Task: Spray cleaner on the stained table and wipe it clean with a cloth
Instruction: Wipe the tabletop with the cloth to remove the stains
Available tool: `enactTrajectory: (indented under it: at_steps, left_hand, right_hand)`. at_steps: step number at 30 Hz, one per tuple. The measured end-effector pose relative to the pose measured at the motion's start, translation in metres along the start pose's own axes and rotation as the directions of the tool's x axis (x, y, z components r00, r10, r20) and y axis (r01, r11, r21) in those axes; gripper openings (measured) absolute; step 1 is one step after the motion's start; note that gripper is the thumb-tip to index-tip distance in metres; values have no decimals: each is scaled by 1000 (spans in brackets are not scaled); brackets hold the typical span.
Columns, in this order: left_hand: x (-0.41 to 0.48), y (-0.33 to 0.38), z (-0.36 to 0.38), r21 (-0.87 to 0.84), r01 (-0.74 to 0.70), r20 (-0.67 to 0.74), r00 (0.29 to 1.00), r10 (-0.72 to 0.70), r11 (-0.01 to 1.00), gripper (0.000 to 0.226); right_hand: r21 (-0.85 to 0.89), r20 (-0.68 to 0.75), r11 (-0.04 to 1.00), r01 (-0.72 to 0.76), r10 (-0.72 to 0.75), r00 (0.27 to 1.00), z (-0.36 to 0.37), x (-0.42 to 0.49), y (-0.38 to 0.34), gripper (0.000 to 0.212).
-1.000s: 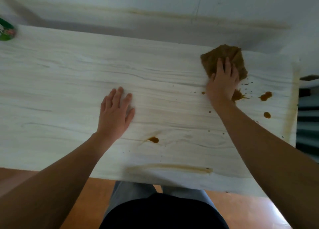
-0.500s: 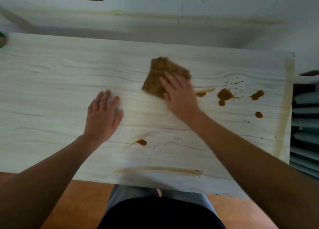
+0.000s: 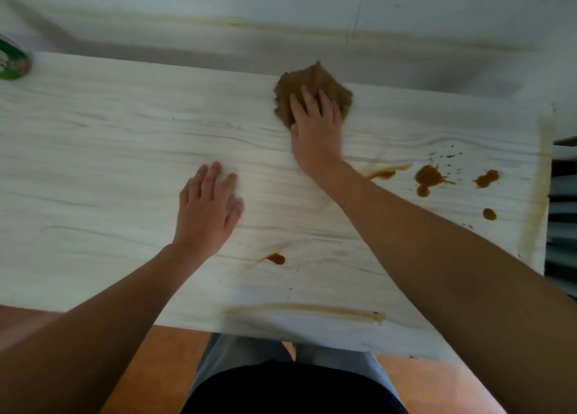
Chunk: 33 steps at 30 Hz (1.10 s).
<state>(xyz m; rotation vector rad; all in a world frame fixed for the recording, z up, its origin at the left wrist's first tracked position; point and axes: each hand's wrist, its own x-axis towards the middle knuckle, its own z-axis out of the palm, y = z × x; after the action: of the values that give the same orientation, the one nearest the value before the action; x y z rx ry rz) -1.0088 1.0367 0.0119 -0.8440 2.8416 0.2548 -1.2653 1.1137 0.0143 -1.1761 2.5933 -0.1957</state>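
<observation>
Container (image 3: pixel 12 62), green-labelled, sits at the far left edge of the table (image 3: pixel 93 151). Left hand (image 3: pixel 206 209) lies flat mid-table, fingers straight, holding nothing. Right hand (image 3: pixel 315 126) presses the brown cloth (image 3: pixel 312 81) flat near the far edge, fingers extended; stains (image 3: pixel 428 176) dot the right end.

Item: one person, seen from above.
- Left hand (image 3: pixel 207 209), right hand (image 3: pixel 315 123): bare.
- Left forearm (image 3: pixel 103 313), right forearm (image 3: pixel 452 257): uncovered along their whole visible length, running out of frame at 8 and 4 o'clock.
- Top (image 3: pixel 293 391): plain black fabric, at 6 o'clock.
- Trousers (image 3: pixel 249 351): plain blue-grey cloth, two legs with a narrow gap between them, just above the top.
</observation>
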Motion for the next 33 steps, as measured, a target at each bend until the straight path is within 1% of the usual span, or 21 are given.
enactTrajectory:
  at_steps: [3,5,9,12,14,17,21,24,26,30,33]
  left_hand:
    - [-1,-3,-1,-9,-10,4,1000,10,1000,58]
    - [-1,-5,-2,-28,-14,17,1000,15,999,59]
    - [-2,-13,-6,-63,-40,23,999,42,997,62]
    - [-7,-28,-9,-77,-98,16,995,99,992,61]
    - [-13,-42,-10,-58,-110,-24,994,109,992,60]
    - [-26,-70,-14,-32,-50,-80,996,48,998,58]
    - [-40,-109,-16,-27,91,-56,994,-92,996,62]
    - [-48,-126,-11,-50,104,-24,994,-105,993,64]
    - [-50,-130,-8,-47,80,-15,997,-81,996,64]
    - [-46,-131,-8,-50,94,13,996,-94,994,65]
    - [-49,-135,-8,-75,79,17,997,-77,994,66]
  right_hand:
    - [41,15,985,170,-171,985,19,-45,-30,55]
    - [64,17,971,229,-230,973,29,-83,-33,56]
    - [59,20,974,219,-221,975,30,-133,-12,56]
    - [12,27,977,213,-213,977,24,-123,13,57]
    - [-32,17,985,167,-166,986,18,-98,28,58]
    - [-80,6,997,5,-5,1000,10,-52,29,57]
    - [-68,-9,977,-201,201,980,11,-19,-3,58]
    - [-32,-14,965,-261,261,965,18,-26,-33,59]
    - [-8,-10,971,-240,240,971,29,-46,-62,60]
    - [49,9,993,-110,110,994,56,-114,-130,62]
    - [11,64,1000,-12,11,998,76,-172,-166,63]
